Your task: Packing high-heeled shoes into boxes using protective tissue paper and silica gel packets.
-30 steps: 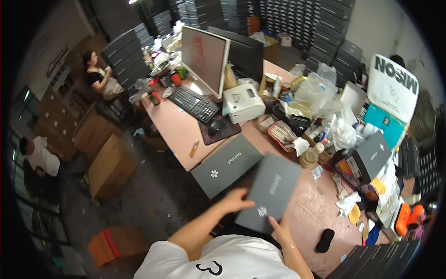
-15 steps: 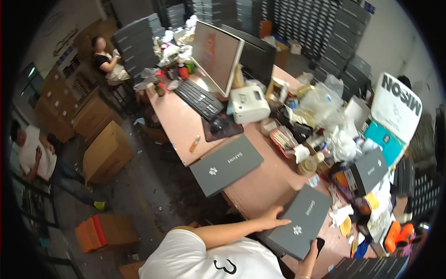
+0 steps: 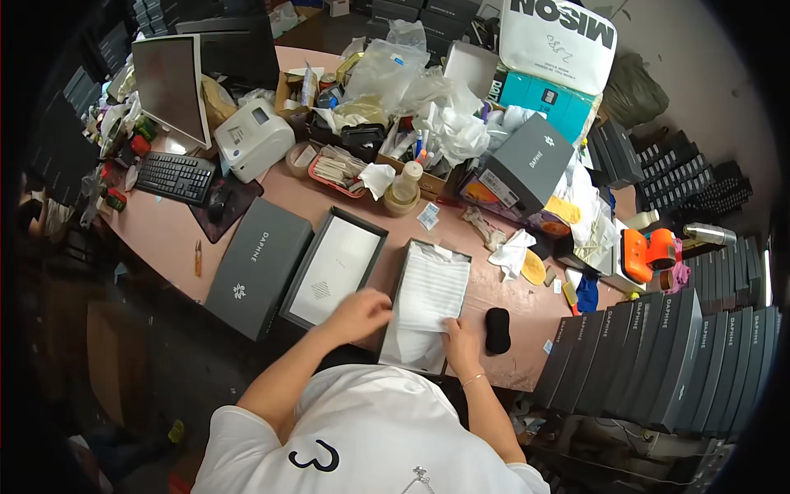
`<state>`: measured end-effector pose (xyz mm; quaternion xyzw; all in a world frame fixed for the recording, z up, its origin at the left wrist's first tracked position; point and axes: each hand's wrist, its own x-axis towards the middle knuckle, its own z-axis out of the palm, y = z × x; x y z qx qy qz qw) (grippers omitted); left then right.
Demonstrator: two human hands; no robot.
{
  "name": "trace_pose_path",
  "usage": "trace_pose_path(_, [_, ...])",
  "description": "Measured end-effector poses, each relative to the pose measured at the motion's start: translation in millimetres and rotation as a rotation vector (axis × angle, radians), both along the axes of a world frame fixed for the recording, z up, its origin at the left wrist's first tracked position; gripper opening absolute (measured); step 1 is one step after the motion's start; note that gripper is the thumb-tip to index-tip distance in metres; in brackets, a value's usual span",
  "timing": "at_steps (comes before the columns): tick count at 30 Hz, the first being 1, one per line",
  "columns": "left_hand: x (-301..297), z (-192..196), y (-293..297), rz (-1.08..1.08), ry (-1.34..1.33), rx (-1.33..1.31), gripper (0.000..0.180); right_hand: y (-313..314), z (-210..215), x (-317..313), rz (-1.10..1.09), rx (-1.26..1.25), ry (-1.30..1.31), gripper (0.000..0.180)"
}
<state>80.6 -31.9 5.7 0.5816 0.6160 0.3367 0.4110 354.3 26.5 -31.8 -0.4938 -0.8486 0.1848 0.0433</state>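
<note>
An open grey shoebox lies near the table's front edge, with white wrapping filling it. My right hand is at its right side, thumb and fingers closed on the wrapping's edge. My left hand is above the box's left edge, fingers curled and slightly blurred; whether they hold anything is unclear. Left of the box, the lid lies with its white inside up. A closed grey shoebox is beyond the lid to the left. A small black oval object rests right of my right hand.
Grey shoeboxes stand in a row at the right. Plastic bags, papers and a tilted shoebox crowd the back. A white label printer, keyboard and monitor are at the left. An orange tape dispenser stands at the right.
The shoebox between my hands was closed; now it is open, its lid lying to the left. My right hand has moved from the box's side to the wrapping. The view has swung right.
</note>
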Motion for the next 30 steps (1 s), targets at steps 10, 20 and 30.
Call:
trace_pose_path(10, [77,-39,-8,-0.281,0.242,0.154,0.046,-28,-3,70,-0.759,-1.169,0.837,0.021])
trace_pose_path(20, [125,-47,3,-0.518,0.502,0.136,0.066,79,-50,-50,-0.068,-0.223,0.112,0.075])
trace_pose_path(30, [102,-75,-14,-0.357,0.611,0.174,0.057,83,54,23,-0.157,-0.28,0.462,0.085])
